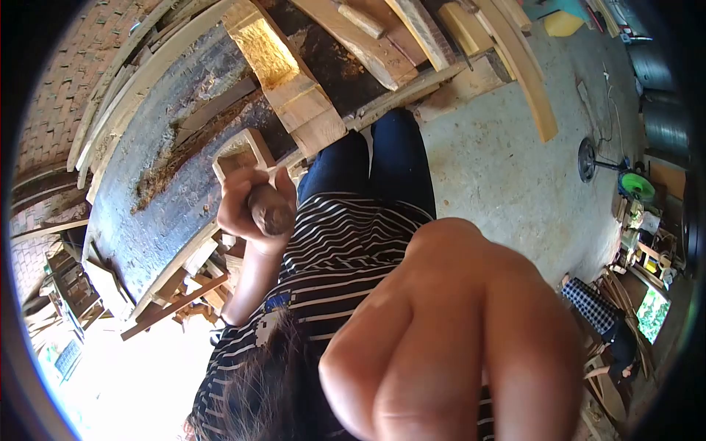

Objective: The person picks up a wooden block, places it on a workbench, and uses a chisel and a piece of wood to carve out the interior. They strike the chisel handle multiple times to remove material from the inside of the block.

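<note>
My left hand [250, 206] is closed around a brown rounded wooden handle [272, 212], whose end faces the camera. Just beyond that hand, a hollowed wooden block [254, 147] sits at the bench edge; the far end of the handle is hidden. My right hand [460, 338] is raised very close to the camera and fills the lower right. Its fingers are curled and pressed together, and anything inside them is out of sight.
A long plank with a carved hollow [279, 66] lies across the dark workbench [213, 81]. More boards [360, 44] are at the top. Scrap wood [195, 294] lies below the bench. A fan [587, 160] stands on the concrete floor [485, 169]; another person [592, 305] is at right.
</note>
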Tool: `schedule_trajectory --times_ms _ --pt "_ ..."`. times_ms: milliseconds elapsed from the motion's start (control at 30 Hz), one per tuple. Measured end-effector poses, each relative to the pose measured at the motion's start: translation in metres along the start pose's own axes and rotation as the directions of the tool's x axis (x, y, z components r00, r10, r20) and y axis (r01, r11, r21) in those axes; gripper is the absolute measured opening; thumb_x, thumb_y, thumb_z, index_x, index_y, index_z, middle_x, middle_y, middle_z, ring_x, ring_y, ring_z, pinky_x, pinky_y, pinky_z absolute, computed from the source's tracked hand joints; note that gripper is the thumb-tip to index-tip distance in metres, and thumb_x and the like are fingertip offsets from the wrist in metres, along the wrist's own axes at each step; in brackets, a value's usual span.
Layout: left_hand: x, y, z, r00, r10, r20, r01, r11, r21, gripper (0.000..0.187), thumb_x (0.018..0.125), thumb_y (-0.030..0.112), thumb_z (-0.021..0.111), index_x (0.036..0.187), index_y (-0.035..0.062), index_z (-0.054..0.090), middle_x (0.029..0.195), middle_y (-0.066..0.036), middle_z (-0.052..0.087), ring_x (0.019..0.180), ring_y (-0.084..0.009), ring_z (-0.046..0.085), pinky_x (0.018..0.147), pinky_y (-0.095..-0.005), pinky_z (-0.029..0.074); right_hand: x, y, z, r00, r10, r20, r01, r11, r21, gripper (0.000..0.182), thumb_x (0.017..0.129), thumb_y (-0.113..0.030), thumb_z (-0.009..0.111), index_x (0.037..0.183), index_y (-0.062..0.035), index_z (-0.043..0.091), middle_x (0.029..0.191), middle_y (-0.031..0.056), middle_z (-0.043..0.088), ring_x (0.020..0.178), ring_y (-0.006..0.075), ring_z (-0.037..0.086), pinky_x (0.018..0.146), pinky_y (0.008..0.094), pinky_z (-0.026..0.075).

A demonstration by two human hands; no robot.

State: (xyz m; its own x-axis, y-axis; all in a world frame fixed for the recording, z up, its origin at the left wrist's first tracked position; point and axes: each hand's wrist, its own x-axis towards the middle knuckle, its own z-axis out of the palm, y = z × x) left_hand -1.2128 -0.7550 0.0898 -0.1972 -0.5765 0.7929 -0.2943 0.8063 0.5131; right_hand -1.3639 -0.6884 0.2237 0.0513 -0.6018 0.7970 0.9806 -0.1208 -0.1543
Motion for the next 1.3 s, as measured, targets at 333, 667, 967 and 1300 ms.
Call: schedule_trajectory --times_ms 333,667,967,1300 --pt "-0.040 0.005 0.002 0.937 0.162 -0.310 -0.171 0.985 -0.002 0.069 0.060 0.031 0.082 0.113 0.0145 0.042 0.083 -0.007 0.048 0.070 -0.0224 0.051 0.065 -0.0382 0.039 -0.101 0.066 -0.091 0.466 0.197 -0.863 -0.881 0.196 -0.431 0.031 0.096 -0.027 0.046 0.117 -0.0036 0.046 0.098 0.0076 0.052 0.087 0.0123 0.050 0.078 0.0297 0.044" --pt "-0.058 -0.044 -0.044 0.910 0.258 0.324 -0.228 0.965 -0.129 0.041 0.070 0.041 0.073 0.092 0.0103 0.056 0.108 -0.013 0.053 0.098 -0.0308 0.053 0.081 -0.0468 0.040 -0.100 0.062 -0.100 0.219 0.569 -0.793 -0.320 0.809 0.492 0.040 0.092 -0.032 0.050 0.121 -0.0058 0.045 0.108 0.0199 0.055 0.094 0.0303 0.059 0.085 0.0384 0.049" --pt "-0.066 -0.130 -0.038 0.778 -0.457 0.431 0.386 0.889 0.246 0.091 0.068 0.024 0.078 0.136 -0.0011 0.023 0.133 -0.022 0.036 0.128 -0.0392 0.029 0.106 -0.0466 0.024 -0.072 0.026 -0.057 0.426 0.256 -0.868 -0.197 0.962 0.188 0.079 0.089 -0.050 0.042 0.136 0.0111 0.024 0.141 0.0259 0.031 0.131 0.0498 0.021 0.113 0.0527 0.014" --pt "-0.044 -0.086 -0.029 0.676 -0.489 0.552 0.343 0.871 0.352 0.115 0.047 0.033 0.086 0.140 0.0061 0.025 0.117 -0.019 0.045 0.106 -0.0349 0.045 0.094 -0.0457 0.037 -0.027 0.020 -0.086 0.726 -0.060 -0.686 -0.688 -0.074 -0.722 0.037 0.084 -0.009 0.063 0.115 0.0041 0.048 0.112 0.0158 0.058 0.090 0.0170 0.061 0.076 0.0251 0.050"
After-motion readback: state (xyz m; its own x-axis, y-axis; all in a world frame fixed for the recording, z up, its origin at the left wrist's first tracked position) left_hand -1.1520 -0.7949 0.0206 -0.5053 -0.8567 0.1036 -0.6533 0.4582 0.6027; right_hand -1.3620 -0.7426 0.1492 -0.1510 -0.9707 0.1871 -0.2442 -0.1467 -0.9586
